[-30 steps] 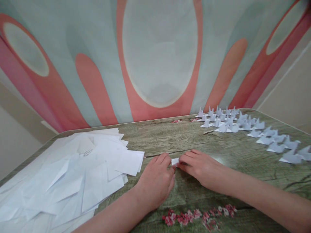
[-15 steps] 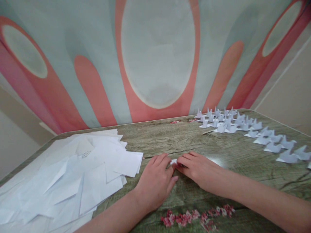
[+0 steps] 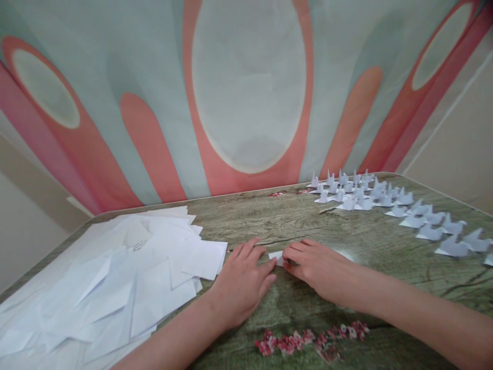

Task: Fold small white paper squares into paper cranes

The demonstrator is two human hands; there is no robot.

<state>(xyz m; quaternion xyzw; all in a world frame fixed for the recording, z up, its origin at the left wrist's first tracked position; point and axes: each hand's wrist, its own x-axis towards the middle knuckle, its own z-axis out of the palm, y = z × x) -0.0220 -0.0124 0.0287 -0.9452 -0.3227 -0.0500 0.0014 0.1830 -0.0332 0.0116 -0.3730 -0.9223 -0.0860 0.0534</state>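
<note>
Relative to the earlier frame, the left hand (image 3: 242,282) has spread its fingers, exposing more of the small white paper piece (image 3: 275,255); the right hand (image 3: 316,262) is nearly unchanged in position.

Surroundings, in descending size: a backdrop (image 3: 248,92) with coral arches and pale ovals fills the area behind the work surface. Below it extends a wood-patterned table (image 3: 239,221). Overlapping white sheets (image 3: 108,280) cover its left side, one bearing faint dark marks. Folded paper birds (image 3: 430,232) stand in a slanting group along the right side, well apart from the hands. A pink flower print (image 3: 292,343) lies on the near part of the table surface.

Fingers of the right hand obstruct the view of the right end of the small white paper piece. Its exposed portion is plain, narrow and angular; fold detail is too small to read.

Location: on the table, between the two hands. Right hand: fingers curled, closed on the right end. Left hand: loosely open, gripping nothing; index fingertip at the lower edge, contact uncertain.
</note>
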